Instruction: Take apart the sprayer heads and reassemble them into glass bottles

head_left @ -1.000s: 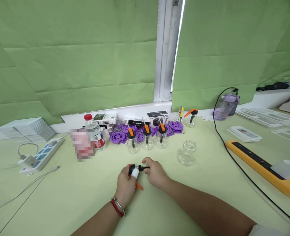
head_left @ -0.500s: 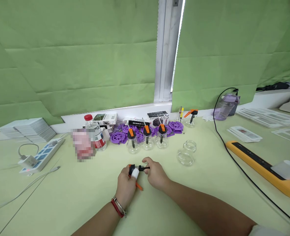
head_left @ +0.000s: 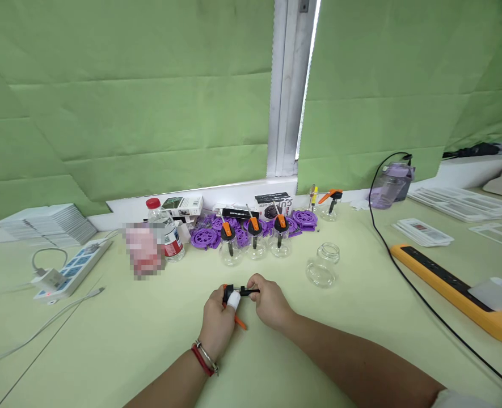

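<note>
My left hand [head_left: 220, 318], its thumb wrapped in white, is closed round a black dispenser lid [head_left: 229, 290] with an orange lever [head_left: 240, 323] sticking out below. From the lid a thin black stem [head_left: 244, 290] runs sideways to my right hand [head_left: 271, 300]. My right fingers pinch the stem's far end. Behind my hands stand three clear glass jars [head_left: 256, 250], each topped by a black lid with an orange lever. An open glass jar [head_left: 322, 272] rests tilted to the right of them.
Purple plastic discs [head_left: 206, 238] lie behind the jars. A red-capped bottle [head_left: 172, 241] stands at the left, near a white power strip [head_left: 76, 269]. On the right are a yellow power strip [head_left: 450, 289] and a black cable [head_left: 421, 297]. Another lidded jar [head_left: 329, 211] stands farther back.
My right index finger has curled in slightly toward the stem. Both hands and the lid otherwise stay in place.
</note>
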Demonstrator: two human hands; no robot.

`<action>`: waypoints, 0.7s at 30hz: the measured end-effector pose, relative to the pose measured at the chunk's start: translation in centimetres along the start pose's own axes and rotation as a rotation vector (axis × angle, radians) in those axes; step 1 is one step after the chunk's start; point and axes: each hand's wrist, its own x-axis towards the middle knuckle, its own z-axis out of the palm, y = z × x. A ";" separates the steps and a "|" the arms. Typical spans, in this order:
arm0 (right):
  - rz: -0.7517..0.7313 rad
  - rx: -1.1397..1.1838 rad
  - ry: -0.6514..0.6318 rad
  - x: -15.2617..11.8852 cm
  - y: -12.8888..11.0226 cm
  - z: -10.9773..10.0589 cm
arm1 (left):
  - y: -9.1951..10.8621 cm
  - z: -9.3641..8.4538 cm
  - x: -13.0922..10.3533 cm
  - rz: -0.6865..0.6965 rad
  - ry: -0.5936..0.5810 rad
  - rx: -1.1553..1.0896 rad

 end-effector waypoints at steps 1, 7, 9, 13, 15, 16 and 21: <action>-0.007 0.007 0.006 0.0 0.0 0.0 | 0.0 0.0 0.0 0.001 0.004 -0.002; -0.019 -0.022 0.004 -0.1 0.1 0.2 | 0.2 0.0 -0.1 0.004 0.013 -0.012; -0.028 0.000 0.027 -0.1 0.2 0.2 | 0.3 0.0 -0.2 0.011 0.006 -0.007; -0.017 0.000 0.011 -0.1 0.1 0.2 | 0.3 0.0 -0.1 0.013 0.002 0.015; -0.013 -0.003 0.005 -0.2 0.0 0.1 | 0.2 0.0 -0.1 0.021 0.000 0.020; -0.013 0.006 0.008 -0.2 0.0 0.1 | 0.1 -0.1 -0.1 0.025 -0.002 0.019; -0.014 0.050 0.021 -0.3 0.1 -0.1 | 0.0 -0.2 -0.1 0.031 0.008 -0.009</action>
